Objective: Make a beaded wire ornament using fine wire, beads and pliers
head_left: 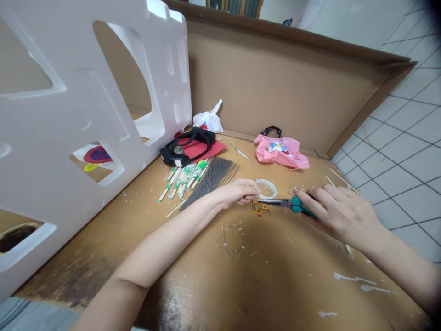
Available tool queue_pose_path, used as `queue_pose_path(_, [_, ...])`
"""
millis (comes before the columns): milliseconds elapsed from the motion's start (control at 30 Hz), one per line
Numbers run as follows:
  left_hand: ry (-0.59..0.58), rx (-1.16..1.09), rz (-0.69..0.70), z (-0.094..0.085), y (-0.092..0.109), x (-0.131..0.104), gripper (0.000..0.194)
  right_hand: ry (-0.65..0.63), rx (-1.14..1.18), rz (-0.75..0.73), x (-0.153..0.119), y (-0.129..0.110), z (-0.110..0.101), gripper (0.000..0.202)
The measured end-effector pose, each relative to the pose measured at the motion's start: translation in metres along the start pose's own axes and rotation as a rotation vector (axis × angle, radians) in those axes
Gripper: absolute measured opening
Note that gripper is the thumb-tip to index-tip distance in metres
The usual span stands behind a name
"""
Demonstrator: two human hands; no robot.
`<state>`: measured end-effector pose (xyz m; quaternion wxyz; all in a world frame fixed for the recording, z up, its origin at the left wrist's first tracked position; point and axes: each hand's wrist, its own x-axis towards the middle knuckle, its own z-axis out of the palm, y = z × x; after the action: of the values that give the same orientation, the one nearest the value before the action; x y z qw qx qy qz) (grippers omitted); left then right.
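Observation:
My right hand (332, 209) is wrapped round the green handles of needle-nose pliers (296, 204), whose jaws point left. The tips of the jaws are at the fingertips of my left hand (244, 191), which is closed in a pinch; what it holds is too small to make out. Just beyond those fingertips lies a clear ring (267, 189) with thin pieces inside. Yellow and red bands (260, 208) lie under the jaws. Nearer to me, a loop of thin wire with small beads (242, 233) rests on the brown table (220, 285).
A white plastic panel (69, 119) stands at the left. Dark thin wires (213, 179), green-and-white packets (186, 178), a black headset (188, 147) and a red sheet (203, 149) lie behind my left arm. A pink bag (284, 154) and white bag (209, 121) sit near the cardboard wall (275, 87).

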<state>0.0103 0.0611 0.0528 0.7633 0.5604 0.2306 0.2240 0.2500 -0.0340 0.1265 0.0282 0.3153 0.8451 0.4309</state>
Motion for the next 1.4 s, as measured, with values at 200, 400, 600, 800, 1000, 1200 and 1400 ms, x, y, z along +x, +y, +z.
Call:
queue_pose_path(200, [-0.014, -0.007, 0.026, 0.000, -0.002, 0.001, 0.018, -0.011, 0.020, -0.004, -0.002, -0.001, 0.002, 0.026])
queue_pose_path(400, [-0.009, -0.009, 0.007, -0.001, -0.003, 0.002, 0.018, 0.010, 0.003, -0.009, -0.003, -0.002, 0.003, 0.026])
queue_pose_path(600, [-0.014, 0.010, -0.008, -0.001, -0.003, 0.002, 0.021, 0.017, 0.004, -0.006, -0.003, -0.003, 0.006, 0.023])
queue_pose_path(800, [-0.016, 0.015, -0.021, -0.003, -0.005, 0.003, 0.017, -0.006, 0.010, -0.013, -0.003, -0.004, 0.007, 0.023])
queue_pose_path(1000, [0.011, 0.039, -0.043, -0.003, -0.005, 0.004, 0.020, -0.003, 0.034, -0.031, -0.001, -0.004, 0.007, 0.023])
queue_pose_path(1200, [0.099, 0.190, 0.034, 0.000, -0.006, 0.004, 0.016, -0.044, 0.047, -0.016, -0.002, -0.007, 0.005, 0.022])
queue_pose_path(1400, [0.191, 0.654, 0.290, 0.009, -0.001, -0.002, 0.019, -0.155, 0.383, 0.196, -0.004, -0.013, 0.009, 0.022])
